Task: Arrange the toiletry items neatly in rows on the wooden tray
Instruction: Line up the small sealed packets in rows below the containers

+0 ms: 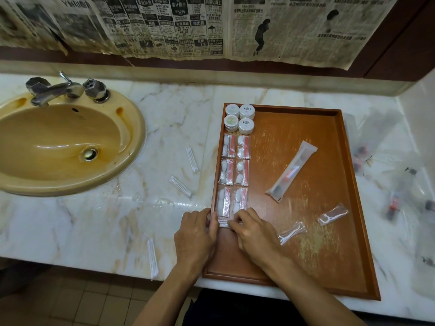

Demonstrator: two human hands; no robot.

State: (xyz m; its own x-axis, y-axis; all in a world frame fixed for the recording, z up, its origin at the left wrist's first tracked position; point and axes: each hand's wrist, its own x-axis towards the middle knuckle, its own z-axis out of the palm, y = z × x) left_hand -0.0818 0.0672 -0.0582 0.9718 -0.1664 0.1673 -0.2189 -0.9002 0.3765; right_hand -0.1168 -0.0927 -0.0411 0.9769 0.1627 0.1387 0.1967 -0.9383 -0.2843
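While both hands pinch one clear packet at wooden tray near-left | left hand, right hand fingertips curled on it | packet contents unclear, right-counter items blurred

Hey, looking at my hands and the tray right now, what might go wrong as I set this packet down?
Both hands, left hand and right hand, pinch a small clear packet right below the nearest vanity packets; a nudge might skew those rows. The wooden tray overhangs the counter edge, so pressing near its front could tip it.
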